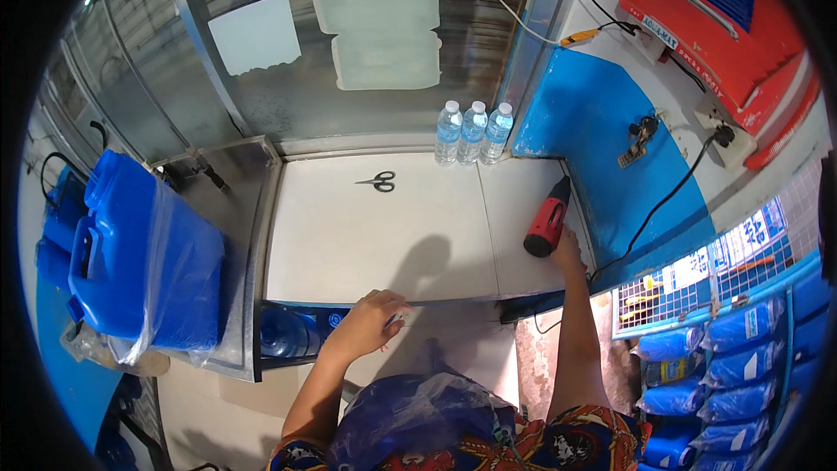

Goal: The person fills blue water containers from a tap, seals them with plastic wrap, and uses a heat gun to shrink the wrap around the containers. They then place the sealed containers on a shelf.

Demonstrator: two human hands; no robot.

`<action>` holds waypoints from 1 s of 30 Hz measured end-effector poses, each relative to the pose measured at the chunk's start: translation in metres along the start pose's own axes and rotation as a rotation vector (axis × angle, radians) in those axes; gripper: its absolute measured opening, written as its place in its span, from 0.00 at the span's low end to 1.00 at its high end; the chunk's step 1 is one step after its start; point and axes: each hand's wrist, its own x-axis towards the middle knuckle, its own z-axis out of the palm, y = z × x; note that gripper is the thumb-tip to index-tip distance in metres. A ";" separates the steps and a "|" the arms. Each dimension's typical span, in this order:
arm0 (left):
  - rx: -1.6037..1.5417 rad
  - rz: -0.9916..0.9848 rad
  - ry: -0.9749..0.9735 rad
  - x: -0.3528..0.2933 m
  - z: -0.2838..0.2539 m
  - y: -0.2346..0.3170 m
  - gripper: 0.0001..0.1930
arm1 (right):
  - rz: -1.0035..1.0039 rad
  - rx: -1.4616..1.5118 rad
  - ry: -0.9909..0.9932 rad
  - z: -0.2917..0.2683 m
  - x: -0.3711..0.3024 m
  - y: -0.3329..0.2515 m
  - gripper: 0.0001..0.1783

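Observation:
My right hand (pixel 568 250) is at the right end of the white tabletop (pixel 349 235), closed on a red and black heat gun (pixel 546 224). The gun's black nozzle points away from me, and its handle is mostly hidden. Near the table's front edge, my left hand (pixel 373 324) has its fingers curled together. A small clear bit shows at its fingertips, too small to name. Close against my body is a rounded blue thing (pixel 410 423) under clear plastic. Black-handled scissors (pixel 380 181) lie on the tabletop, their blades toward the left.
Three clear water bottles (pixel 472 133) with white caps stand at the back. A large blue jug (pixel 144 253) partly wrapped in plastic stands left. A black cord (pixel 649 231) hangs at right, near a blue panel (pixel 575 113). Several wrapped blue containers (pixel 737 362) fill a rack lower right.

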 end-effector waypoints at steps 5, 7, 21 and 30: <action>0.016 -0.018 0.020 0.017 0.007 0.002 0.13 | -0.040 -0.026 0.113 0.009 -0.007 -0.006 0.33; 0.026 -0.008 0.066 0.017 0.004 0.005 0.13 | -0.080 0.074 0.155 0.013 -0.017 -0.021 0.34; 0.383 -0.268 1.332 -0.178 -0.135 -0.011 0.12 | -1.151 0.908 -0.248 -0.102 -0.205 -0.329 0.20; 0.554 -0.485 1.976 -0.307 -0.273 -0.080 0.35 | -1.957 0.372 0.048 -0.209 -0.251 -0.500 0.29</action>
